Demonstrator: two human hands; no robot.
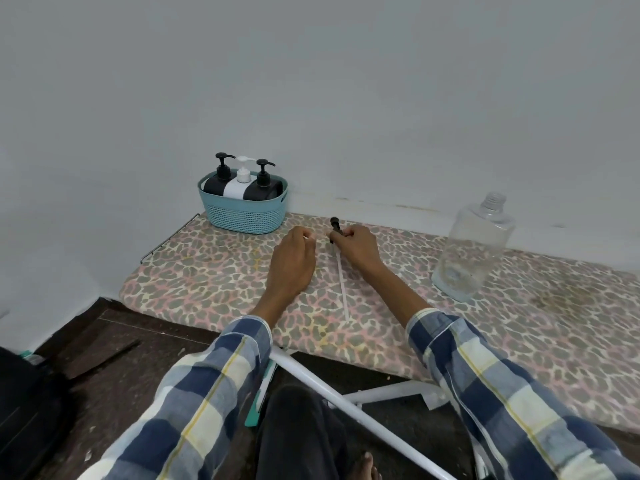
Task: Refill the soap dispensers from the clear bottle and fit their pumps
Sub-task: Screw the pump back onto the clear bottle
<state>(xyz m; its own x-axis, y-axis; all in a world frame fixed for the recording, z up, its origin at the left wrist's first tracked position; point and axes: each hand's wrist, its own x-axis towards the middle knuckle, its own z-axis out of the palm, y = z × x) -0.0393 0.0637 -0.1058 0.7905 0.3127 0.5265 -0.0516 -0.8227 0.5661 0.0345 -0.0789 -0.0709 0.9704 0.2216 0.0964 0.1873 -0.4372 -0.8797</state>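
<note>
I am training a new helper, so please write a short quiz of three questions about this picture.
1. True or false: the clear bottle has its cap on.
2. How many dispensers stand in the blue basket?
3. The right hand grips: A) a black pump with a long tube, B) a sponge, C) the basket.

Key: 1 false; 2 three; 3 A.
</note>
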